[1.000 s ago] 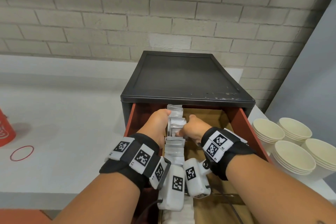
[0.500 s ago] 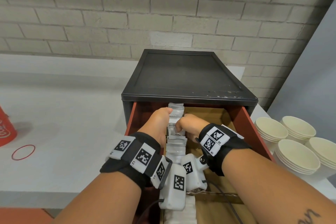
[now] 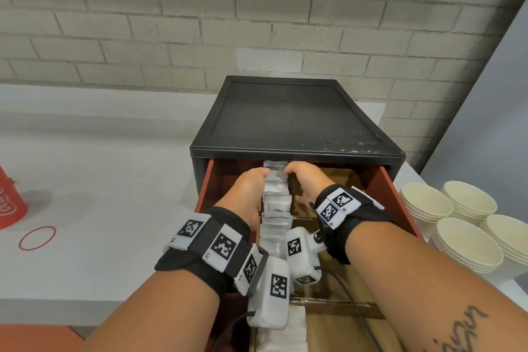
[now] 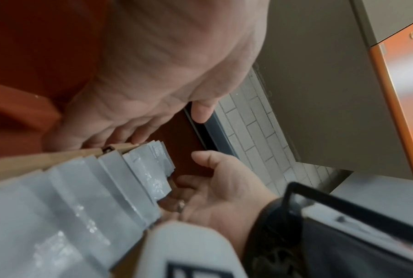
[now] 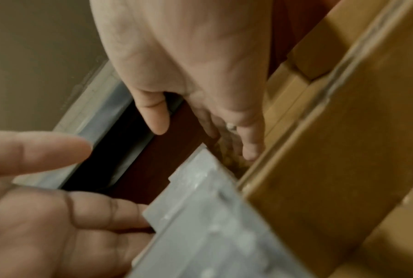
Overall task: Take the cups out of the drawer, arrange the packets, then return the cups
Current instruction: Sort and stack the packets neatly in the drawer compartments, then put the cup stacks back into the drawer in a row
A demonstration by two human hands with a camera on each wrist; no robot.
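Both hands have slid deeper along the row of packets (image 3: 276,203) at frame centre, left hand (image 3: 249,191) and right hand (image 3: 305,182) flanking it with fingers loosely straight, gripping nothing; arranging is underway, and next the cups (image 3: 468,243), stacked at lower right outside the drawer (image 3: 383,197), need returning.

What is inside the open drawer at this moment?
A row of silver packets between wooden dividers, flanked by left hand and right hand. No cups visible; arms cover the front.
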